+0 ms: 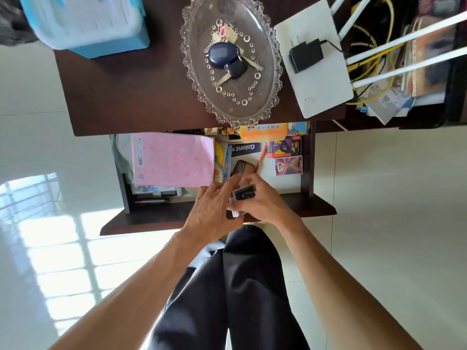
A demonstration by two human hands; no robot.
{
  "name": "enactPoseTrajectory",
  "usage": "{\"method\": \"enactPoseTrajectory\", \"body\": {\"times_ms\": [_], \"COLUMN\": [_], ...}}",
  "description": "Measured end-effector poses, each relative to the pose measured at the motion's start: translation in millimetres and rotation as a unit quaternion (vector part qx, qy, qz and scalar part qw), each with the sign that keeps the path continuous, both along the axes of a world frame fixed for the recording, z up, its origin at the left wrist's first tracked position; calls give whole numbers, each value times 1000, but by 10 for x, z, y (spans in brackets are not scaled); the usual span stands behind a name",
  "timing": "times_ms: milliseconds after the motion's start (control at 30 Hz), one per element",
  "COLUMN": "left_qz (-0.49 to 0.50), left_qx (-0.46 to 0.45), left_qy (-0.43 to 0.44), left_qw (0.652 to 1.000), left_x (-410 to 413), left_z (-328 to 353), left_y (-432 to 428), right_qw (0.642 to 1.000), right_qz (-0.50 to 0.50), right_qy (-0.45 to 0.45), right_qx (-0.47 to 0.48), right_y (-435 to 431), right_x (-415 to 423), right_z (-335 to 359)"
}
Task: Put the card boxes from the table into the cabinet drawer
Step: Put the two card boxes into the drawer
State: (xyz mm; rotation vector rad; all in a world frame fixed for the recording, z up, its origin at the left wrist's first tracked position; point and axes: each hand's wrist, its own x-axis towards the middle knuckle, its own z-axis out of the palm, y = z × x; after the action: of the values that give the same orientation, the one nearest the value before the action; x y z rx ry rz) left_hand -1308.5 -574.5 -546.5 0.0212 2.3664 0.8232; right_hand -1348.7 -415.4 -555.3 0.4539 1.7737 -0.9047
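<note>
Table: dark wood, carrying a glass dish of keys and a blue-lidded tub; no card boxes visible on its exposed surface.

Drawer: pulled open below the table edge. A pink folder fills its left half. Two card boxes already lie flat in the right rear corner, one just in front of the other.

Right hand: fingers clamped on a dark card box, held over the drawer's front edge, long axis running left to right.

Left hand: fingers spread, touching the same box's left end; a second small item beneath cannot be identified.

Judgement: the free drawer floor lies directly beyond the box, toward the rear; the right hand is nearer it
</note>
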Motion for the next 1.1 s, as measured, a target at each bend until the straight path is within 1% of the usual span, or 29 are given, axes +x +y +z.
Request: {"method": "enactPoseTrajectory", "body": {"times_ms": [67,133,200,300,367,467,600,700,767,833,1100], "left_qz": [-10,-14,-7,0,-20,-51,-13,9,-7,-21,-32], "left_qx": [-7,-16,-27,-32,-34,-34,-20,-15,-15,-11,-18], "left_qy": [-17,-54,-90,-136,-146,-128,-112,-125,-129,-133,-168], "left_qw": [1000,998,996,990,989,990,993,992,992,991,985], "left_x": [24,48,85,168,224,297,339,309,282,257,154], "left_z": [-2,-32,-90,-195,-256,-322,-371,-431,-467,-491,-512], "left_y": [3,-27,-84,-194,-257,-311,-291,-275,-278,-282,-301], "right_qw": [999,992,981,966,961,956,941,920,902,893,886], "right_qz": [-7,-7,-13,17,32,41,84,149,204,235,238], "right_qy": [25,64,83,98,95,85,81,75,69,69,80], "right_qx": [41,110,174,240,258,279,319,356,373,377,389], "right_y": [41,100,174,274,319,351,337,357,391,425,637], "right_x": [31,58,72,89,102,100,66,73,67,50,-27], "right_z": [19,7,-45,-180,-287,-437,-589,-696,-749,-774,-756]}}
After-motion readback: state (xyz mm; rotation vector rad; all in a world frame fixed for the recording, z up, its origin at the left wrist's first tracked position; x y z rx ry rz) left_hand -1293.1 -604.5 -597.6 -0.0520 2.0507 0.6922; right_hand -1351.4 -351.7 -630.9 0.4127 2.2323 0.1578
